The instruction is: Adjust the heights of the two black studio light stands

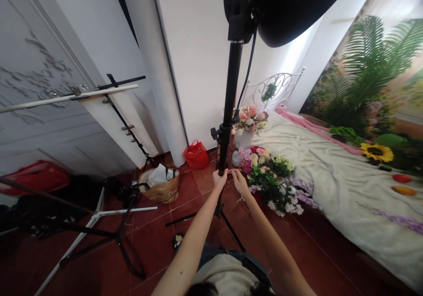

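A black light stand [233, 80] rises upright in front of me, with a large black lamp head [284, 9] at its top and a cable hanging beside the pole. My left hand [220, 180] is wrapped round the lower part of the pole, below a black clamp collar [224, 133]. Just right of the pole, my right hand [238, 180] has its fingers pinched at a small dark part, perhaps a knob, too small to make out. The stand's legs spread over the floor below my hands.
Flower bunches [261, 161] stand close on the right, beside a bed [330, 177] with a cream cover. A red bag [197, 155] and a woven basket [161, 186] sit on the tiled floor. White and black stand legs [95, 216] spread at the left.
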Motion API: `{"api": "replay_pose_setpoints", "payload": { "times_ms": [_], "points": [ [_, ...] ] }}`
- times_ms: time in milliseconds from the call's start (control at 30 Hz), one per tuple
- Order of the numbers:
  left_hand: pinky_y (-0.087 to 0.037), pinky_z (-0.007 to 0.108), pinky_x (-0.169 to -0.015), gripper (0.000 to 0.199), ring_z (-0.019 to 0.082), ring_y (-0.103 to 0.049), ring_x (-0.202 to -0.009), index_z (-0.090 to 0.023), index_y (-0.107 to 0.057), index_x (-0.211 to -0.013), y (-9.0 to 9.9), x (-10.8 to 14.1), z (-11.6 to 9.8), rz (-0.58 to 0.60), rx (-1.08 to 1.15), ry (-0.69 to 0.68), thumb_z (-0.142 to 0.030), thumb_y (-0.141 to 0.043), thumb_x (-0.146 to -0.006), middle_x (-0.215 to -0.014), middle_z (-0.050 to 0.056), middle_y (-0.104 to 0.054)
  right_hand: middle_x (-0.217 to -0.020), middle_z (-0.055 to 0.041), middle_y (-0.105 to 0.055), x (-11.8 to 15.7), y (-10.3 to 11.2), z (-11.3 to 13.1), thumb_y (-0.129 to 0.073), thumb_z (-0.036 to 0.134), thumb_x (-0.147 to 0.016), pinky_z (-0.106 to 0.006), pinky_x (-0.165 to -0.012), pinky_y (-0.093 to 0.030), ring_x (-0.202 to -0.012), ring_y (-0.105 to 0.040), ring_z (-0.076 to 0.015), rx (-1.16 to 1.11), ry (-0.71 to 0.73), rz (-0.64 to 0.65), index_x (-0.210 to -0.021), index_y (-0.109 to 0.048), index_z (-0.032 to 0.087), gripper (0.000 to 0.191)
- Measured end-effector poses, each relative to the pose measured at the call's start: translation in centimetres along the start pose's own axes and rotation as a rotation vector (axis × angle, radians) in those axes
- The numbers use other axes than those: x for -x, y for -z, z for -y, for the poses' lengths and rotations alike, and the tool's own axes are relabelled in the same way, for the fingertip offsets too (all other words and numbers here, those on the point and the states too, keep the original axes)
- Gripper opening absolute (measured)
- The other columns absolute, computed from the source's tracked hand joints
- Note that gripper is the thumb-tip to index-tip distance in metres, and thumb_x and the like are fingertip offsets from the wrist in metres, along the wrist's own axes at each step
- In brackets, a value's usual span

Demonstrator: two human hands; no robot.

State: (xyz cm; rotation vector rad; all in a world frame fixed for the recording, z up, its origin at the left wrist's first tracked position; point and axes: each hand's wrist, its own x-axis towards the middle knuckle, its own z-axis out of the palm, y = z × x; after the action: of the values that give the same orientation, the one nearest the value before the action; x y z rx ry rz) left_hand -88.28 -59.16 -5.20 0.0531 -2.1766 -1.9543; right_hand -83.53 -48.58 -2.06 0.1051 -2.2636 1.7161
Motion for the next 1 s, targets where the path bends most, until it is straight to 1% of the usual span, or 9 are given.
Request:
{"api": "replay_pose_setpoints", "payload": {
  "times_ms": [100,233,333,467,567,667,800,900,1000],
  "points": [
    [-0.045,0.025,-0.052,0.034,0.017,-0.061,-0.058,-0.011,-0.068,-0.068,0.0,0.0,0.2,0.003,-0.005,0.001,-0.045,-0.061,-0.071,-0.06,0.007,-0.065,-0.096,-0.0057,-0.066,0.0,0.0,-0.5,-0.036,0.054,-0.088,-0.036,-0.089,-0.047,-0.094,-0.062,-0.019,0.002,-0.008,0.002,-0.095,-0.056,0.02,0.04],
    [-0.043,0.023,-0.051,0.034,0.016,-0.059,-0.056,-0.011,-0.066,-0.066,0.0,-0.1,0.5,0.009,0.011,0.006,-0.045,-0.062,-0.07,-0.059,0.006,-0.064,-0.093,-0.0041,-0.065,0.2,-0.7,-2.1,-0.043,0.056,-0.084,-0.033,-0.077,-0.051,-0.083,-0.063,-0.0185,-0.094,-0.091,0.01,-0.098,-0.056,0.022,0.039],
    [-0.043,0.023,-0.051,0.031,0.015,-0.059,-0.056,-0.012,-0.066,-0.064,0.0,-0.1,0.5,-0.003,0.028,0.0,-0.043,-0.063,-0.069,-0.06,0.007,-0.065,-0.078,-0.0009,-0.064,0.3,-1.4,-3.1,-0.052,0.054,-0.079,-0.029,-0.064,-0.051,-0.067,-0.063,-0.0162,-0.263,-0.178,-0.064,-0.099,-0.055,0.023,0.037],
    [-0.044,0.024,-0.053,0.03,0.016,-0.06,-0.056,-0.012,-0.066,-0.065,-0.1,-0.2,0.5,0.006,0.043,-0.007,-0.042,-0.064,-0.069,-0.062,0.007,-0.066,-0.06,0.0039,-0.06,-0.3,-1.5,-2.8,-0.063,0.046,-0.072,-0.023,-0.048,-0.044,-0.05,-0.056,-0.0126,-0.492,-0.271,-0.129,-0.105,-0.051,0.022,0.043],
    [-0.044,0.025,-0.052,0.03,0.017,-0.06,-0.056,-0.012,-0.067,-0.065,-0.1,-0.3,0.6,-0.002,0.02,0.004,-0.042,-0.064,-0.069,-0.061,0.007,-0.066,-0.072,0.0002,-0.066,-1.0,-0.7,-2.1,-0.062,0.04,-0.071,-0.023,-0.052,-0.046,-0.06,-0.061,-0.0132,-0.595,-0.289,-0.148,-0.108,-0.051,0.022,0.042],
    [-0.044,0.025,-0.052,0.03,0.017,-0.06,-0.056,-0.012,-0.067,-0.065,-0.1,-0.3,0.7,-0.005,0.009,0.013,-0.042,-0.063,-0.069,-0.06,0.007,-0.065,-0.09,-0.0035,-0.068,-1.3,0.0,-2.3,-0.06,0.034,-0.069,-0.027,-0.067,-0.051,-0.081,-0.064,-0.016,-0.563,-0.24,-0.162,-0.101,-0.057,0.022,0.034],
    [-0.045,0.024,-0.053,0.03,0.018,-0.062,-0.059,-0.012,-0.068,-0.067,-0.1,-0.2,0.5,0.006,0.048,0.006,-0.041,-0.063,-0.069,-0.063,0.009,-0.066,-0.104,-0.0064,-0.066,-0.7,-0.2,-3.4,-0.064,0.035,-0.065,-0.034,-0.084,-0.05,-0.103,-0.06,-0.0207,-0.46,-0.208,-0.055,-0.093,-0.06,0.021,0.032],
    [-0.044,0.024,-0.051,0.03,0.017,-0.061,-0.058,-0.012,-0.067,-0.066,-0.1,-0.1,0.3,0.012,0.071,0.019,-0.041,-0.064,-0.068,-0.062,0.009,-0.066,-0.105,-0.007,-0.065,-0.3,-0.7,-3.8,-0.066,0.044,-0.067,-0.034,-0.085,-0.051,-0.103,-0.06,-0.0203,-0.439,-0.217,-0.023,-0.095,-0.058,0.021,0.037],
    [-0.043,0.023,-0.05,0.03,0.017,-0.06,-0.057,-0.012,-0.066,-0.064,0.0,-0.1,0.3,0.009,0.071,0.025,-0.042,-0.065,-0.067,-0.06,0.008,-0.065,-0.099,-0.006,-0.066,-0.3,-0.9,-4.2,-0.066,0.05,-0.068,-0.031,-0.076,-0.053,-0.095,-0.062,-0.0189,-0.42,-0.223,-0.036,-0.095,-0.056,0.022,0.04]
  ]
}}
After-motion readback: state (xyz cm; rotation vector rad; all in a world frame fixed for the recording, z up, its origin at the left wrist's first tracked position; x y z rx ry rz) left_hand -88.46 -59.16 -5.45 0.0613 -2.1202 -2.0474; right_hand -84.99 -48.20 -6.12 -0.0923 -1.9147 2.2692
